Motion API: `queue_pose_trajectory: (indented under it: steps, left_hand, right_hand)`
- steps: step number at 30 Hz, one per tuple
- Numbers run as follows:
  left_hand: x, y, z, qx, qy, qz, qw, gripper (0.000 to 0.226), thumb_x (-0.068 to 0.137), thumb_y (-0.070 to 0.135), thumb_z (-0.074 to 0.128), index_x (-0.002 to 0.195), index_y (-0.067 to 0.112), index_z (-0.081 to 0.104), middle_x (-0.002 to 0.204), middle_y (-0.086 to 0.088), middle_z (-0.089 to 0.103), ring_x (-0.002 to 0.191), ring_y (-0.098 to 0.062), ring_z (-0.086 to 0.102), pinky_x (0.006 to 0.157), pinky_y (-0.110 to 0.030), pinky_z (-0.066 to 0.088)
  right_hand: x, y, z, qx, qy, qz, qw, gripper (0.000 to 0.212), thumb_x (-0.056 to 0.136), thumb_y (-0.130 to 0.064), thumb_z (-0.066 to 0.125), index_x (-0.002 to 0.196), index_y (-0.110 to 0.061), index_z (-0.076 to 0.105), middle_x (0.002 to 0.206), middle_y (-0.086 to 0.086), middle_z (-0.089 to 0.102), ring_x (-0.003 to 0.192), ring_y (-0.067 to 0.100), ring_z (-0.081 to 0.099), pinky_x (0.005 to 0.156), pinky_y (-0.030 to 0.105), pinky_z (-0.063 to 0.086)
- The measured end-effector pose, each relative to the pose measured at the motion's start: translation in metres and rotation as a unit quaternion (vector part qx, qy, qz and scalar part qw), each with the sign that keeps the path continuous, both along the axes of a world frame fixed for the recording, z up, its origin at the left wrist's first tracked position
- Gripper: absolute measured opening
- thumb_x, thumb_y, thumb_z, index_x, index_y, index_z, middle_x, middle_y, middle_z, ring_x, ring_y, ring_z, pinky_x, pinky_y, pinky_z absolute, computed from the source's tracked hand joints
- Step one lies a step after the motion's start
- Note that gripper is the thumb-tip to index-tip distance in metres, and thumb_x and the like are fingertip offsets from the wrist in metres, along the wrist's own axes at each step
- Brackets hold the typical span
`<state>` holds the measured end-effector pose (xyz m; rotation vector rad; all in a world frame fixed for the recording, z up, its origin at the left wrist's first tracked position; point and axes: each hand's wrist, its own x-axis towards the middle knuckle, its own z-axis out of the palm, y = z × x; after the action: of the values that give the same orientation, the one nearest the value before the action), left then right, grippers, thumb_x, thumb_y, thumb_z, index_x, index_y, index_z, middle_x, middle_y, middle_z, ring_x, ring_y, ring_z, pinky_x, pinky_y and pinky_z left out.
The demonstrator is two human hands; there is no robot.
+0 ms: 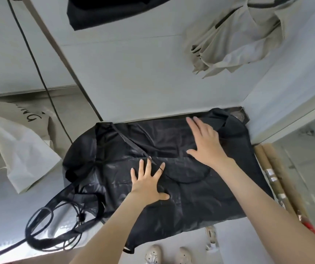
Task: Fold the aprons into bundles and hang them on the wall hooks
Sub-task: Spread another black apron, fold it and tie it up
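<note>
Two flat hands [149, 184] [208, 143] on one black apron [200, 199]

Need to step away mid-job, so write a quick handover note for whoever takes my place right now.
Left hand: open, pressed flat on the black apron.
Right hand: open, flat on the same apron, nearer the wall.
The black apron lies spread on the table, straps loose. A crumpled beige apron lies to its left.
Done: a hanging beige apron and a black cloth are up on the wall; hooks out of view.
Left: fold the black apron into a bundle, hang it, then do the crumpled one.
</note>
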<state>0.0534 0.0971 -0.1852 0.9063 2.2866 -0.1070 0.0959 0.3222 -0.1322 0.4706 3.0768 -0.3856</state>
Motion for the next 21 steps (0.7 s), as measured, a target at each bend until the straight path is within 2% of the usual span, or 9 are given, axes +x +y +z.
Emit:
queue_pose_trajectory:
  steps: [1, 3, 7, 9, 11, 14, 17, 19, 21]
  left_hand:
    - [-0.001, 0.000, -0.001, 0.005, 0.001, -0.001, 1.000, 0.107, 0.077, 0.072, 0.055, 0.146, 0.042, -0.021, 0.155, -0.011, -0.028, 0.141, -0.035, -0.029, 0.112, -0.059, -0.010]
    - [-0.002, -0.001, -0.003, 0.020, 0.004, -0.001, 1.000, 0.107, 0.076, 0.073, 0.055, 0.146, 0.042, -0.020, 0.155, -0.010, -0.028, 0.141, -0.033, -0.030, 0.112, -0.058, -0.012]
    - [-0.004, -0.012, -0.004, 0.085, -0.020, 0.026, 0.996, 0.109, 0.083, 0.059, 0.060, 0.143, 0.037, -0.028, 0.157, -0.003, -0.026, 0.142, -0.025, -0.030, 0.115, -0.054, -0.014]
    - [-0.010, -0.018, -0.002, 0.125, -0.040, 0.073, 0.989, 0.112, 0.086, 0.046, 0.065, 0.136, 0.033, -0.034, 0.158, 0.000, -0.022, 0.144, -0.017, -0.024, 0.118, -0.046, -0.012]
    - [-0.013, -0.023, 0.000, 0.133, -0.025, 0.118, 0.984, 0.119, 0.083, 0.045, 0.069, 0.135, 0.028, -0.037, 0.157, 0.000, -0.024, 0.145, -0.015, -0.021, 0.118, -0.041, -0.011]
    - [-0.011, -0.022, 0.002, 0.095, 0.010, 0.153, 0.984, 0.124, 0.079, 0.052, 0.068, 0.138, 0.024, -0.037, 0.156, -0.004, -0.026, 0.145, -0.021, -0.023, 0.116, -0.047, -0.009]
    - [-0.012, -0.018, 0.001, 0.048, 0.017, 0.135, 0.990, 0.113, 0.081, 0.056, 0.064, 0.150, 0.021, -0.018, 0.157, -0.011, -0.024, 0.144, -0.026, -0.023, 0.116, -0.053, -0.004]
    - [-0.012, -0.015, 0.000, 0.050, 0.016, 0.142, 0.989, 0.102, 0.081, 0.054, 0.065, 0.151, 0.017, 0.001, 0.157, -0.013, -0.020, 0.145, -0.028, -0.021, 0.116, -0.055, -0.002]
    - [-0.009, -0.012, -0.001, 0.087, 0.009, 0.179, 0.980, 0.090, 0.081, 0.047, 0.069, 0.145, 0.012, 0.016, 0.159, -0.012, -0.014, 0.146, -0.027, -0.017, 0.117, -0.054, 0.000]
  right_hand:
    - [-0.007, -0.001, -0.003, 0.011, -0.034, 0.027, 0.999, 0.107, 0.080, -0.033, 0.074, 0.154, -0.025, -0.003, 0.160, 0.003, 0.009, 0.139, 0.028, 0.020, 0.111, 0.044, 0.022]
    - [-0.019, -0.005, -0.013, 0.028, -0.086, 0.052, 0.995, 0.104, 0.083, -0.031, 0.069, 0.153, -0.027, -0.007, 0.158, 0.000, 0.015, 0.136, 0.025, 0.024, 0.109, 0.041, 0.021]
    - [-0.024, -0.010, -0.037, 0.024, -0.168, 0.027, 0.985, 0.076, 0.091, -0.029, 0.060, 0.151, -0.019, 0.015, 0.148, 0.002, 0.033, 0.132, 0.024, 0.032, 0.107, 0.040, 0.024]
    - [-0.022, -0.009, -0.043, 0.013, -0.162, 0.012, 0.987, 0.060, 0.094, -0.035, 0.056, 0.144, -0.018, 0.028, 0.143, 0.002, 0.036, 0.130, 0.023, 0.034, 0.106, 0.040, 0.024]
    - [-0.016, -0.009, -0.045, 0.011, -0.151, 0.003, 0.988, 0.059, 0.092, -0.043, 0.055, 0.141, -0.021, 0.032, 0.142, 0.001, 0.035, 0.129, 0.022, 0.033, 0.108, 0.041, 0.020]
    - [-0.002, -0.006, -0.045, 0.068, -0.109, -0.075, 0.989, 0.062, 0.089, -0.050, 0.054, 0.142, -0.024, 0.033, 0.150, 0.004, 0.025, 0.136, 0.026, 0.025, 0.112, 0.048, 0.013]
    - [0.013, -0.001, -0.042, 0.089, -0.106, -0.211, 0.968, 0.046, 0.093, -0.035, 0.051, 0.135, -0.019, 0.040, 0.151, 0.011, 0.023, 0.133, 0.031, 0.025, 0.108, 0.050, 0.022]
    - [0.018, 0.004, -0.042, 0.008, -0.117, -0.281, 0.952, 0.041, 0.092, -0.023, 0.052, 0.129, -0.013, 0.039, 0.144, 0.015, 0.028, 0.128, 0.034, 0.030, 0.098, 0.049, 0.035]
    - [0.021, 0.007, -0.041, -0.102, -0.071, -0.329, 0.936, 0.045, 0.087, -0.012, 0.056, 0.127, -0.006, 0.035, 0.133, 0.019, 0.041, 0.120, 0.037, 0.039, 0.090, 0.048, 0.043]
